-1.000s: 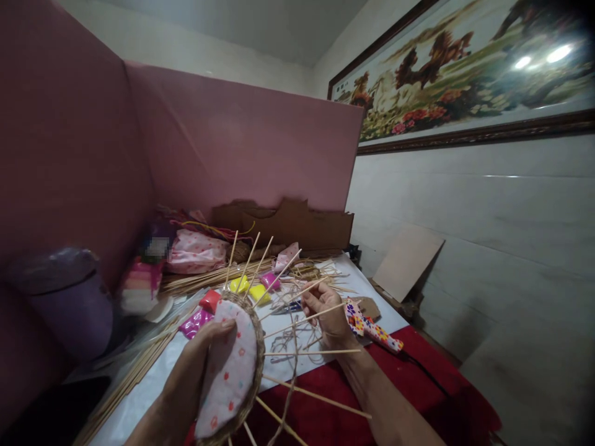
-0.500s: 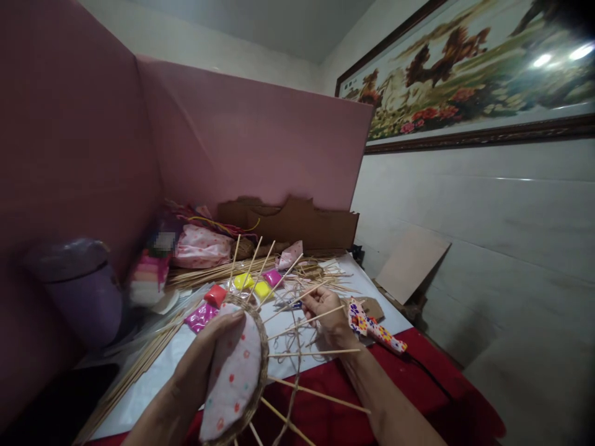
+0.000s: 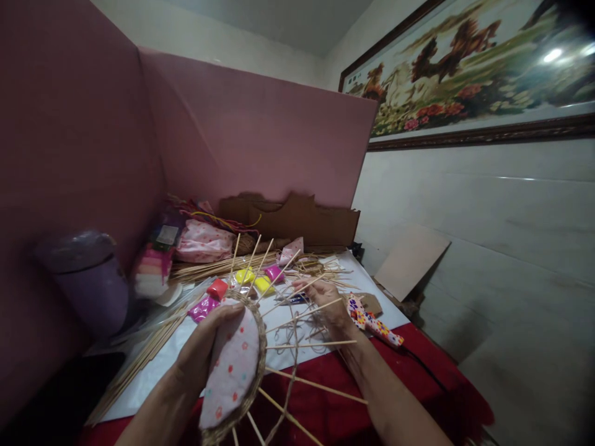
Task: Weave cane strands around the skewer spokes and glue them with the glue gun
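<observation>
My left hand [image 3: 211, 337] grips a half-round basket piece [image 3: 235, 365], its thumb lying over the white cloth with small flower prints. Braided twine edges the curved side, and several thin wooden sticks [image 3: 316, 385] fan outward from it. A strand of twine [image 3: 292, 371] crosses the lower sticks and runs up toward my right hand [image 3: 328, 306]. The fingers of that hand are pinched together beside an upper stick, at the strand's upper end; the exact grip is partly hidden. Loose twine and a dark-handled tool [image 3: 297, 298] lie beneath, on white paper.
Colored packets [image 3: 264, 285] lie behind the basket piece. A flower-patterned glue gun [image 3: 374, 322] with a cord rests at right. Bundled sticks [image 3: 144, 353] lie at left, near a purple bin [image 3: 95, 291]. Torn cardboard [image 3: 297, 217] stands at the back, over a red cloth-covered table [image 3: 418, 365].
My right fingers have shifted slightly up and left along the upper stick. The basket piece stays in my left hand, nearly unmoved. The view has shifted a little.
</observation>
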A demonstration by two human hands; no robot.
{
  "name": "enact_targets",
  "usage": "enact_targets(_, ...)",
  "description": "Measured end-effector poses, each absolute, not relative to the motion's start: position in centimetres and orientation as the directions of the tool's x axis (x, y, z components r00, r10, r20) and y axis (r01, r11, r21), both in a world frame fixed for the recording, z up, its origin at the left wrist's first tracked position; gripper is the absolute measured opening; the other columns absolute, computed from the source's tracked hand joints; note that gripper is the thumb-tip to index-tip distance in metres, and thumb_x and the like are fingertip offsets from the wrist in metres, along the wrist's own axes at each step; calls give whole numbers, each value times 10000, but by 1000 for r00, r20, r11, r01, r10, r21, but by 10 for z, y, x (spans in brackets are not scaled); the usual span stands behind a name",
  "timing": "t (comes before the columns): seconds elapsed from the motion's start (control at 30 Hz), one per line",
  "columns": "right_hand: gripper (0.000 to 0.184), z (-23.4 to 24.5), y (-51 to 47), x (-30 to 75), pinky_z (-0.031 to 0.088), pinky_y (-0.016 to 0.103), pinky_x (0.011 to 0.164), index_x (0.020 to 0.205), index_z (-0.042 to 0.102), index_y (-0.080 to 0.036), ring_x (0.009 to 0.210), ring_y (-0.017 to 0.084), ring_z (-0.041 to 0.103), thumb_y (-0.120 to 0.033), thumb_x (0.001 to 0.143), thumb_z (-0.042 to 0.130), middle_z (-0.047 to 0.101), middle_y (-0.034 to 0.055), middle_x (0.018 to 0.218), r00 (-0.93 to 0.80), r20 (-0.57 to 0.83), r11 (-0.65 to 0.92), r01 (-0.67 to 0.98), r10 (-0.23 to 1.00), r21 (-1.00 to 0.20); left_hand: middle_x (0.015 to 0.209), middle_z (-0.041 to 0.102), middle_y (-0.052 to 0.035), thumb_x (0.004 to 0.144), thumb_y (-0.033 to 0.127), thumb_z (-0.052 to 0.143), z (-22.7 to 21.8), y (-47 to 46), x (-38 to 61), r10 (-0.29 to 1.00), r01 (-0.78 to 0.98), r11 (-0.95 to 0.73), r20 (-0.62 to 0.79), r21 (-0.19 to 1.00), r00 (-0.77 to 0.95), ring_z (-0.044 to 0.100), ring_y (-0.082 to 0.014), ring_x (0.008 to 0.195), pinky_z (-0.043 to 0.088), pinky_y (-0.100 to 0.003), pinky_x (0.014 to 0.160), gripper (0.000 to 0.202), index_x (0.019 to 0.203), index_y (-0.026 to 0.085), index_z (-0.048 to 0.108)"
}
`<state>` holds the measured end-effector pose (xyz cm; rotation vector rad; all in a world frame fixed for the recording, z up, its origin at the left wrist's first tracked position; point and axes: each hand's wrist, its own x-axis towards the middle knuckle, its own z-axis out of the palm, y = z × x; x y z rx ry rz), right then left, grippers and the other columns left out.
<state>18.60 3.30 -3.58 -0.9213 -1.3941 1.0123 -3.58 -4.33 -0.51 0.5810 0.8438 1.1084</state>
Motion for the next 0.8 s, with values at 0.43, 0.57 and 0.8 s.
enact_targets(0.43,438,-9,14,194,407,323,840,961,677,-167,980,187,570,-532,829,473,662,85,1008,-434,241,244,-50,868,-969,591,687,-112,690,128,566,4,-41,-41,949,-585,316,-263,747,176,637,-212,493,534,-314,508,102,667,84,656)
enact_targets(0.57,453,-11,0,193,370,371,915,1046,635,-153,977,194,581,-519,802,529,660,96,980,-667,189,157,-108,721,-982,602,691,-102,645,78,557,12,-36,-43,957,-602,289,-216,745,192,643,-224,491,540,-328,492,126,717,101,658)
enact_targets(0.8,299,7,2,205,457,252,711,919,654,-152,749,112,579,-289,663,724,623,22,851,-690,86,109,-10,719,-994,666,695,-72,645,79,543,31,-23,-46,947,-533,251,-91,808,309,643,-198,547,525,-298,530,329,958,120,635)
